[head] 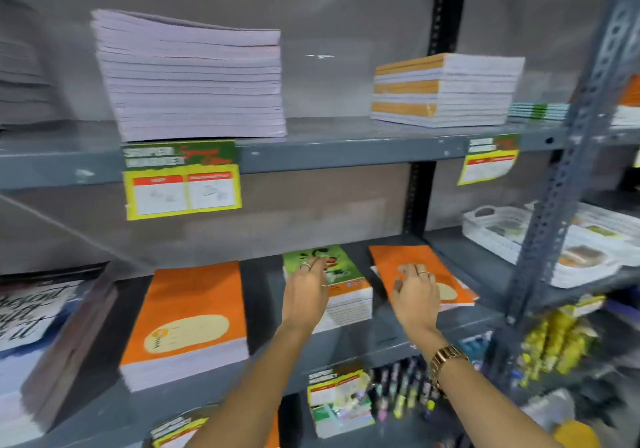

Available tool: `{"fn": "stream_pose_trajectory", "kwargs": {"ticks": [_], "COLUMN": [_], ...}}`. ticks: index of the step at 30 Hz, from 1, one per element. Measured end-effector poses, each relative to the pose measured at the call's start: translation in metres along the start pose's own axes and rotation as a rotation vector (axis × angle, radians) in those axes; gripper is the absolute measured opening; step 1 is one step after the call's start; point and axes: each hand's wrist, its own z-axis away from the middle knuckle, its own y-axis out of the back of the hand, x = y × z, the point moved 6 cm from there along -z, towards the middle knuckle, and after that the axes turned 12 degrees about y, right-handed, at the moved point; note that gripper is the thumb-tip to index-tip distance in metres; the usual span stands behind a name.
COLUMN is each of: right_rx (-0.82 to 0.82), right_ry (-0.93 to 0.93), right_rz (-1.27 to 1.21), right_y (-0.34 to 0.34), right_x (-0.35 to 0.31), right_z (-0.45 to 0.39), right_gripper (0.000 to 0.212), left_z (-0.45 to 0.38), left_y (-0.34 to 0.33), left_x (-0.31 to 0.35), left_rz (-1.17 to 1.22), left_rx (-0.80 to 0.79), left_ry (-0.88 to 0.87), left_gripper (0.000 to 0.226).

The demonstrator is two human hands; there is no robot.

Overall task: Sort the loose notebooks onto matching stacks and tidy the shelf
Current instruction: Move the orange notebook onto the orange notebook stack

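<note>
Reaching in with both hands; left hand [306, 286] flat on green notebook [325, 264], right hand [415, 291] spread on orange notebook [412, 267]; neither gripping; I judge covers thin, floppy, slick; take by edge.

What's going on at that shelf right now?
Left hand flat on green notebook. Right hand on loose orange notebook. Neither gripping. Nothing blocking.
</note>
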Motion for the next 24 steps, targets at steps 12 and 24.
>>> {"fn": "stream_pose_trajectory", "kwargs": {"ticks": [12,24], "right_rx": [-0.255,-0.148], "right_ry": [-0.310,-0.857], "right_rz": [0.031,-0.460], "right_y": [-0.017,-0.039], "right_x": [0.139,0.186], "right_z": [-0.020,-0.021], "right_gripper": [0.039,0.031], "left_z": [-0.003,-0.005], "left_y": [-0.129,-0.191], "left_x": [0.071,0.057], "left_rz": [0.336,0.791], "left_rx": [-0.252,-0.361], "left_ry": [0.292,1.025], "left_gripper": [0.031,0.009]}}
